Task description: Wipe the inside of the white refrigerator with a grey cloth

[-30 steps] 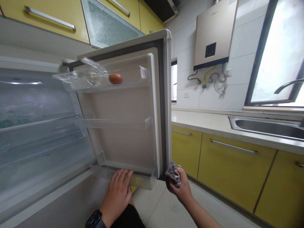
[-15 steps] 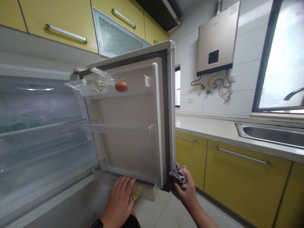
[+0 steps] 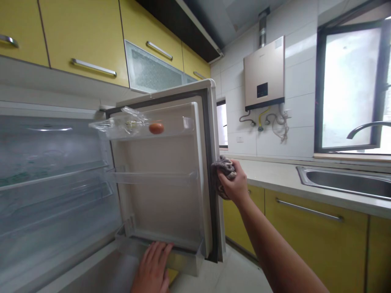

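The refrigerator door (image 3: pixel 161 162) stands open, its inner side facing me. My right hand (image 3: pixel 235 179) is closed on a crumpled grey cloth (image 3: pixel 225 167), pressed to the door's outer edge beside the dark gasket (image 3: pixel 209 162). Down at the lowest clear door bin (image 3: pixel 183 260), my left hand (image 3: pixel 154 264) hooks its fingers over the front rim; the thumb is mostly hidden. On the top door shelf an orange-brown egg (image 3: pixel 156 128) lies next to a clear plastic bag (image 3: pixel 130 122) with something indistinct in it.
The fridge interior (image 3: pixel 55 162) with glass shelves opens at left. Yellow wall cabinets (image 3: pixel 82 36) hang above. Right of the door are a pale counter (image 3: pixel 269 171), a steel sink (image 3: pixel 351 183), a faucet (image 3: pixel 366 127) and yellow base cabinets (image 3: pixel 305 240). A water heater (image 3: pixel 264 73) hangs on the tiled wall.
My right hand has moved up the door edge with the cloth, from near the bottom corner to about mid-height. My left hand stays at the lowest bin. The view has tilted upward.
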A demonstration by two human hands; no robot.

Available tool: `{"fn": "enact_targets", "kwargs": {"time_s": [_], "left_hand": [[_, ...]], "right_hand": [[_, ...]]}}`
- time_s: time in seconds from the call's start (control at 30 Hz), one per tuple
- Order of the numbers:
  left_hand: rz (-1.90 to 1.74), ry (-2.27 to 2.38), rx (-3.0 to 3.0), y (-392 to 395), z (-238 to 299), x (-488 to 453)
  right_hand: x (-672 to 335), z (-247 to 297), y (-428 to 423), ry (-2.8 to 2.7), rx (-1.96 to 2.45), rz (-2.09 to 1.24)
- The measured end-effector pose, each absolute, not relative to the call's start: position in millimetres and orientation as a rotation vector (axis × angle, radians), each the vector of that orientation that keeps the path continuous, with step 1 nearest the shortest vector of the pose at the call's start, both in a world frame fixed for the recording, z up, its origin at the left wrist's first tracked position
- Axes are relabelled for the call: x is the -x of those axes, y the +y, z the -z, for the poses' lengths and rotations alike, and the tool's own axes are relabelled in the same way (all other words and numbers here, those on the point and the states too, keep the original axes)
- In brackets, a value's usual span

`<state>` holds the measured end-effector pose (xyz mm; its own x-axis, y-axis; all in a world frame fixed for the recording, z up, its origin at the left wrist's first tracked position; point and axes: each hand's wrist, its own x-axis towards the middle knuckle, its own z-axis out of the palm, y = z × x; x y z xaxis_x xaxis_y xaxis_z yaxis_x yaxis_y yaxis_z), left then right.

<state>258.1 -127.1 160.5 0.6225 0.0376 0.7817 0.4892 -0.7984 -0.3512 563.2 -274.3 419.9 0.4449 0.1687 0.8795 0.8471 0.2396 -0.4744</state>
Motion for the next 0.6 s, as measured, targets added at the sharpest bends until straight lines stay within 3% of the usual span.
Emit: {"fn": "enact_targets", "kwargs": {"time_s": [0.37,0.6], "left_hand": [[1.160,-0.342,2.226,-120,-159,-259],[1.162,-0.390,2.265,-120,-151,-255]], "right_hand": [[-554,-581,-264,-0.992,1.259,0.834],[-553,-665,-252,-1.013,1.261,1.165]]}}
